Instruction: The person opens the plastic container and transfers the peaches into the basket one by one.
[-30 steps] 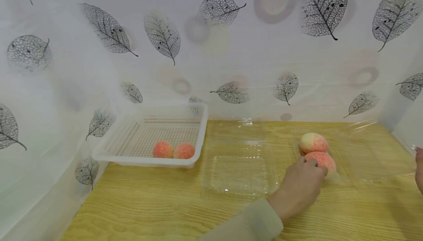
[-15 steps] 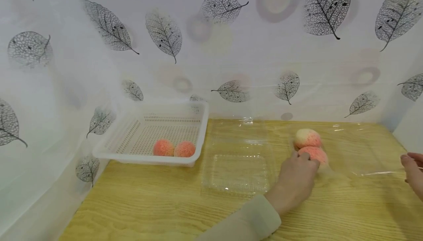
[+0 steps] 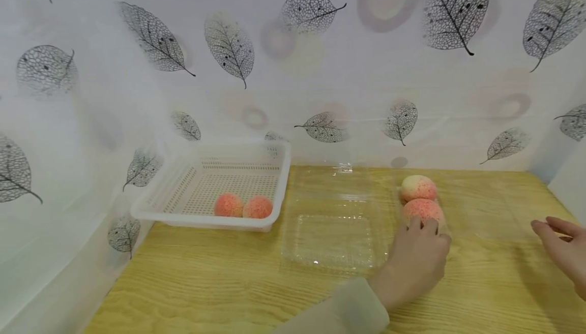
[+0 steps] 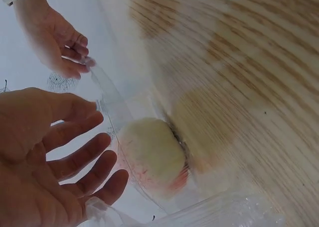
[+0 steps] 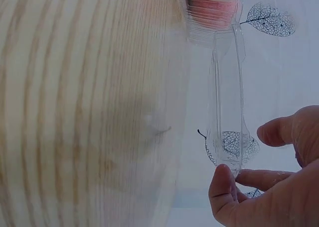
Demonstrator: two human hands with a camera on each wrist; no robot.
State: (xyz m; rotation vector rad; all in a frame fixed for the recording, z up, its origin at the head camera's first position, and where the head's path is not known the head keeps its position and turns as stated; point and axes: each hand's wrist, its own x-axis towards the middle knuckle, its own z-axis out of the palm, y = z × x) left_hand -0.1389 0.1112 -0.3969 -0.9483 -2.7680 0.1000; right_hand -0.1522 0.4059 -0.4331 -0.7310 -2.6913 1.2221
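Two pink-and-cream peaches (image 3: 418, 188) sit in a clear plastic clamshell box (image 5: 209, 35) at the right of the table. Its lid (image 5: 229, 87) stretches out toward the right. My right hand (image 3: 560, 250) pinches the lid's outer end between thumb and fingers, also seen in the right wrist view. The left hand (image 3: 414, 257) is at the box's near side, fingertips right by the rim and nearest peach. In the left wrist view, the left hand's fingers (image 4: 92, 162) are spread and gently bent beside a peach (image 4: 152, 155).
An empty clear clamshell box (image 3: 331, 240) lies with its lid back, left of the filled one. Farther left, a white perforated basket (image 3: 151, 212) holds two more peaches (image 3: 258, 207). A leaf-printed curtain (image 3: 256, 95) rises behind the wooden table (image 3: 220, 278).
The filled box has slid left with its peaches, closer to the empty box. My right hand has come into view from the right, moving left with the lid's end.
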